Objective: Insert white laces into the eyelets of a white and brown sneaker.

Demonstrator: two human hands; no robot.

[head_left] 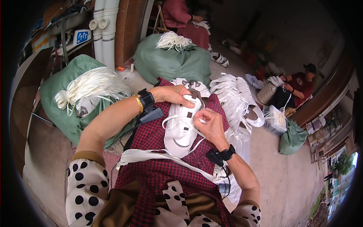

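A white sneaker [177,133] with grey-brown patches lies on my lap, toe toward me, over a red-and-black checked cloth [145,170]. My left hand [172,94] is closed on the shoe's upper near the tongue, thumb on top. Beside the eyelets, my right hand [210,125] is pinched on a white shoelace, whose tip between the fingers is mostly hidden. A loop of lace sticks out at the shoe's left side, and another length trails past the toe. Across my lap runs a bundle of white laces [151,156].
Green sacks [174,60] topped with white laces stand ahead and at left. White sneakers [236,94] are piled at my right. Further right, a seated person [300,89] handles laces by a small green sack [293,138]. Another person [181,17] works at the back.
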